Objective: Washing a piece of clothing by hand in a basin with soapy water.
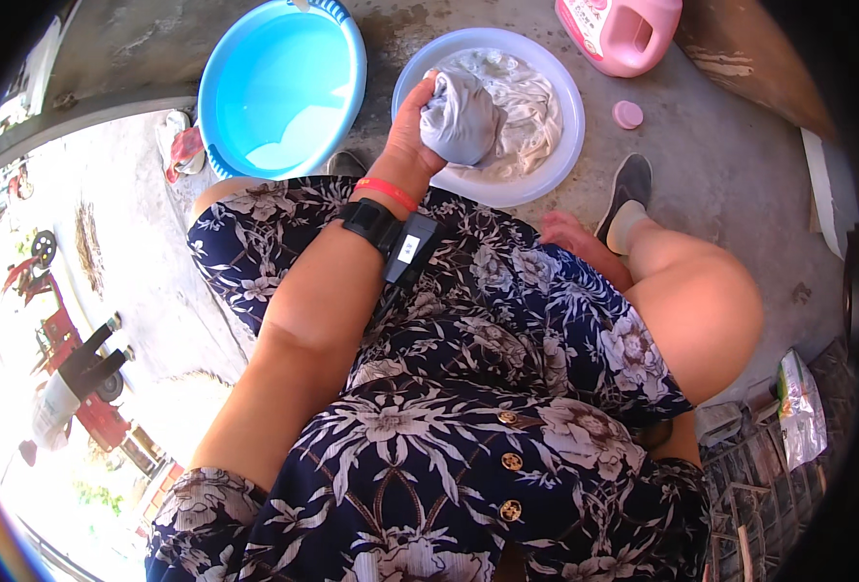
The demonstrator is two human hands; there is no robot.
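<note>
Bunched grey wet cloth (461, 121) is gripped in my left hand (415, 126), raised over the left side of a pale round basin (573, 126). Inside that basin, whitish wet laundry (531, 107) lies in cloudy, sudsy water. My right hand (570, 233) is low beside my right leg, below the basin's rim and away from the laundry. It is blurred, and the dress covers part of its arm, so its fingers cannot be made out.
A blue basin (352, 58) with clear water stands left of the pale one. At the upper right are a pink detergent jug (623, 44) and a round pink cap (627, 114) on the concrete. A shiny packet (803, 412) lies at lower right; a red vehicle (85, 388) is outside at left.
</note>
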